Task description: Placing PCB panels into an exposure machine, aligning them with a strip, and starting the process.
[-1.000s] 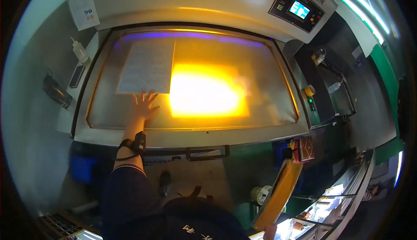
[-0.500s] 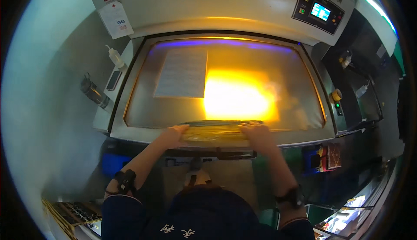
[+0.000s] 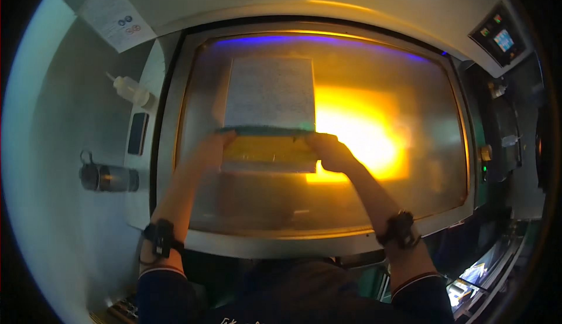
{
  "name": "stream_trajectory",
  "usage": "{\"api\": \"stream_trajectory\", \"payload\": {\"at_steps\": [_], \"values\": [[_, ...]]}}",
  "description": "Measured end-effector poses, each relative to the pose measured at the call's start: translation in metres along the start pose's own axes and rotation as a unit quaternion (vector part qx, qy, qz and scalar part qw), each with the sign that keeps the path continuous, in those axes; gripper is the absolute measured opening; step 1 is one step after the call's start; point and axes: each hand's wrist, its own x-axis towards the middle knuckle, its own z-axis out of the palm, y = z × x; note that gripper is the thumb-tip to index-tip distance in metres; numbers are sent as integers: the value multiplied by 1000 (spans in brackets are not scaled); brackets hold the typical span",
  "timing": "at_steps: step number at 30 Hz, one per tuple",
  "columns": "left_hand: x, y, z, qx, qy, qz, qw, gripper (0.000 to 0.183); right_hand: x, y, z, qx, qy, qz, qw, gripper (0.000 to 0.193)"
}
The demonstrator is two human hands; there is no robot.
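Observation:
Between my two hands is a flat yellowish panel (image 3: 266, 150) with a dark green far edge, seen steeply tilted over the machine bed. My left hand (image 3: 215, 147) grips its left end, the fingertips on the top edge. At the right end my right hand (image 3: 329, 149) is closed round the corner. Just beyond the panel lies a pale grey sheet (image 3: 269, 89), and the panel covers its near edge. Under everything is the wide glassy bed (image 3: 252, 204), glowing bright yellow right of the sheet. Whether the panel touches the bed I cannot tell.
A raised metal frame (image 3: 304, 239) rims the bed. Along the left ledge are a squeeze bottle (image 3: 132, 91), a phone (image 3: 137, 133) and a drinking bottle (image 3: 110, 178). The machine's control panel (image 3: 497, 38) is at the upper right, with a yellow tape roll (image 3: 485, 152) below it.
Both hands have carried the panel away from the bed's front edge, up to the grey sheet. The view has also shifted forward and to the left.

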Motion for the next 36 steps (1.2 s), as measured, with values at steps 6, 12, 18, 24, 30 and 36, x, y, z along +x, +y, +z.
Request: {"api": "stream_trajectory", "payload": {"at_steps": [6, 12, 18, 24, 30, 36], "values": [[192, -50, -90, 33, 55, -12, 998, 50, 192, 96, -63, -33, 171, 7, 985, 64], [342, -108, -135, 166, 170, 68, 969, 54, 337, 163, -126, -85, 170, 47, 981, 76], [331, -107, -114, 130, 161, 35, 978, 62, 333, 164, -94, -155, 239, -45, 958, 66], [213, -70, -65, 128, 159, 32, 978, 72, 213, 92, -45, -167, 211, 26, 963, 62], [-57, 16, 22, 188, -24, 118, 975, 73, -72, -46, 7, 55, -95, 4, 994, 69], [-144, 38, 70, 110, -79, 108, 985, 75, -161, -82, 57, 21, 40, -25, 999, 73]]}}
